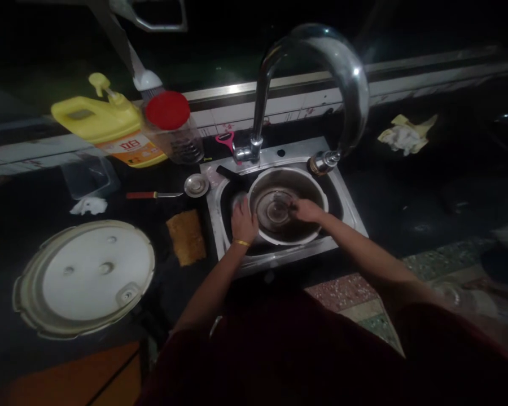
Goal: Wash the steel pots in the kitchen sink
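Note:
A round metal pot [265, 179] sits in the sink [351, 211], with what looks like water in its bottom. My left hand [243, 221] is at the pot's left side, its fingers closed over the rim. Inside the pot, toward its right wall, is my right hand [308, 210]. Its fingers are closed around something small and dark that I cannot make out. A black handle [228, 173] sticks out at the sink's back left corner, partly behind the pot.
A tall curved faucet [260, 96] arches over the sink. Left on the counter are a large pot lid [97, 270], a brown sponge-like pad [187, 237], a knife [152, 195], a sink strainer [196, 185], a yellow jug [114, 129] and a red-lidded jar [168, 110]. Crumpled wrapping [406, 135] lies right.

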Motion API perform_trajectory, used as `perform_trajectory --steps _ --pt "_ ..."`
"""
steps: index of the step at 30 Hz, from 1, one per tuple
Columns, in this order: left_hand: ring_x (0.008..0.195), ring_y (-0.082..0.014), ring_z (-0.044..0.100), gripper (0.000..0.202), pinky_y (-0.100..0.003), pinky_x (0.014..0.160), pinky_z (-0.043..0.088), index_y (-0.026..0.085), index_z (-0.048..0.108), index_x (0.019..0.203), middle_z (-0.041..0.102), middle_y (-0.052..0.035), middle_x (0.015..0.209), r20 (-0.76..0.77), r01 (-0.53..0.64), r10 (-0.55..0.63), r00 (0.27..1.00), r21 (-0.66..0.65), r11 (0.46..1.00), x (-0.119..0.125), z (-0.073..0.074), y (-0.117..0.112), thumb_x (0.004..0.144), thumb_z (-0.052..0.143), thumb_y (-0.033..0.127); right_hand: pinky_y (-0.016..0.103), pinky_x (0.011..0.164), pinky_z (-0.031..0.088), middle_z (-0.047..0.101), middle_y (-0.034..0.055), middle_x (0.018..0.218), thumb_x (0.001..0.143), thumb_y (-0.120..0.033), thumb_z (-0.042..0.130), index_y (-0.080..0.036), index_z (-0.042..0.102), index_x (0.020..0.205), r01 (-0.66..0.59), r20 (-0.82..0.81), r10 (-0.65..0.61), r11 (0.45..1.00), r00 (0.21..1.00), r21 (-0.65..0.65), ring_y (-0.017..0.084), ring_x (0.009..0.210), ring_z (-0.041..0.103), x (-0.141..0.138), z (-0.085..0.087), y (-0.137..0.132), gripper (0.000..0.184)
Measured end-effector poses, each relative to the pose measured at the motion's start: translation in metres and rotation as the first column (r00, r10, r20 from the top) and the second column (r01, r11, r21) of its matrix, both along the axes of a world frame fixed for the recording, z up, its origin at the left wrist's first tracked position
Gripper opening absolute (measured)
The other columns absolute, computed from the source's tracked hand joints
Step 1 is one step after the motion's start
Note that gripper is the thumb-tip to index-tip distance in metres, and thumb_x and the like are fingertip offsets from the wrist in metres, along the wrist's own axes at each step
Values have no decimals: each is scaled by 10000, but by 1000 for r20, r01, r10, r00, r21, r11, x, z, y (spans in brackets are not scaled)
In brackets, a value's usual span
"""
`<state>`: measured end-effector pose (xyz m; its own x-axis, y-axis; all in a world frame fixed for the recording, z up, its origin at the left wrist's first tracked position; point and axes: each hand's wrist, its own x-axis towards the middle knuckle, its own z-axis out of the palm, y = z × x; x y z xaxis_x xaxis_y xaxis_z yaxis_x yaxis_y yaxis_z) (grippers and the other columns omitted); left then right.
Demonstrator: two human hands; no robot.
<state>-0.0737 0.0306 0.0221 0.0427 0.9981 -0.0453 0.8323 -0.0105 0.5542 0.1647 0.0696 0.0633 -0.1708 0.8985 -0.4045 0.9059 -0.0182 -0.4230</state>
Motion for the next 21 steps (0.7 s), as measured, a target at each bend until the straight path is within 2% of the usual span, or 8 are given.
perform_trajectory --steps 2,4,7,9,11,15,18,21 --pt "1404 -324 345 555 -483 1122 319 136 425 1427 330 -189 1539 -86 148 -141 986 79 986 -7 10 12 887 466 257 321 766 480 692 75 921 778 -192 533 -182 616 1096 190 -44 -185 967 982 168 199 797 624 25 15 -13 329" --pt "1438 -312 283 516 -483 1147 278 184 487 1391 282 -144 1573 -166 258 -246 955 56 964 -14 19 32 876 463 187 318 736 475 673 60 916 784 -250 505 -186 588 1086 437 -194 -395 847 898 301 183 755 595 51 20 -33 319" --pt "1463 -296 227 601 -490 1166 232 243 505 1386 235 -97 1599 -279 452 -444 851 -41 891 -20 31 63 805 517 91 305 679 464 645 31 830 739 -331 540 -188 582 969 649 -389 -537 715 749 260 161 683 550 80 8 -60 274" --pt "1467 -282 219 626 -517 1180 169 274 545 1348 269 -74 1590 -349 634 -629 695 -116 765 -21 34 74 758 564 68 294 646 453 619 9 765 707 -378 570 -191 576 897 729 -472 -595 663 651 170 149 649 528 88 -10 -70 267" --pt "1453 -279 256 544 -559 1180 114 272 632 1241 411 -65 1518 -416 746 -752 511 -221 628 -19 35 74 730 604 84 280 609 433 588 -15 711 668 -414 599 -196 571 850 804 -537 -658 591 528 67 135 609 504 89 -26 -74 285" --pt "1252 -248 528 214 -539 1176 153 209 749 901 732 -68 1043 -472 756 -845 252 -448 476 -8 38 52 764 605 130 253 578 386 556 -40 683 582 -432 640 -204 568 800 874 -633 -717 468 292 -127 110 580 469 89 -39 -73 323" --pt "975 -194 662 160 -447 1144 251 199 741 852 749 -60 873 -466 754 -857 220 -475 453 11 52 34 818 587 179 247 579 369 541 -44 667 541 -431 649 -203 561 781 862 -682 -702 460 206 -213 107 590 464 100 -36 -73 343" --pt "939 -181 666 193 -373 1035 358 219 711 939 747 -56 927 -454 746 -829 326 -416 520 39 73 27 889 551 313 246 557 346 524 -49 647 516 -440 645 -201 567 795 825 -690 -698 496 192 -273 104 568 444 116 -33 -73 376"
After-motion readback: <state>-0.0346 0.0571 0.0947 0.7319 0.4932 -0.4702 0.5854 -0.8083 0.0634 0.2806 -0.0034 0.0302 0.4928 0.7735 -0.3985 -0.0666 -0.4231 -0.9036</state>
